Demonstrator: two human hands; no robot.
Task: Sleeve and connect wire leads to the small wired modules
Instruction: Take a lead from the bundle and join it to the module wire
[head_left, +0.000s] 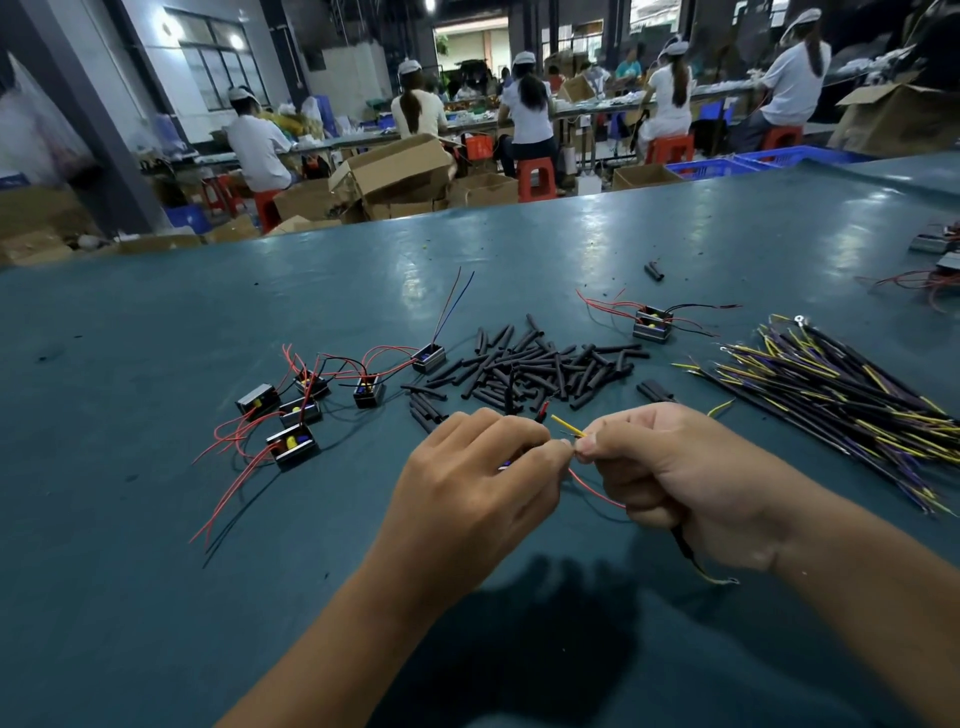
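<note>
My left hand (478, 467) and my right hand (680, 467) meet fingertip to fingertip above the green table (156, 571). The left hand grips a small module, mostly hidden in the palm, and pinches its red wire (592, 491), which loops down between the hands. The right hand pinches a yellow lead (567, 425) at the joint; the lead's black-sleeved tail (683, 545) hangs below the palm. Several small wired modules (293, 441) lie at the left, a pile of black sleeve pieces (540, 369) in the middle, and a bundle of yellow-and-black leads (841, 395) at the right.
One more module (652, 323) with red and black wires sits behind the sleeve pile. More parts and red wires (930, 270) lie at the far right edge. Beyond the table stand cardboard boxes (395, 171), red stools and seated workers.
</note>
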